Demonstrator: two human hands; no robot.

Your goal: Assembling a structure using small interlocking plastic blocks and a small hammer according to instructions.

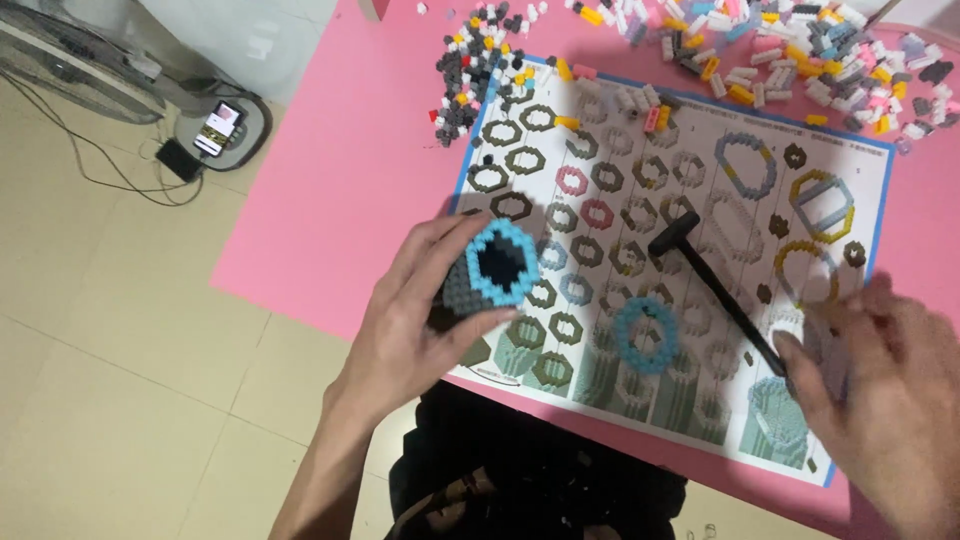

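Far left: fan (75, 60) on pale tiled floor (110, 400), cable trailing to phone (220, 127) lying on round fan base. Pink table (330, 190) fills right of scene. Left hand (420, 320) at near table edge, fingers wrapped round grey brick model (490, 268) with light-blue ring and dark centre. Printed instruction sheet (700, 200) flat on table, blue brick ring (645, 335) lying on it. Small black hammer (715, 285) on sheet, head far, handle running near-right. Right hand (890, 390) blurred, fingertips at hammer handle end; grip cannot tell. Loose brick piles (760, 55) along far edge.
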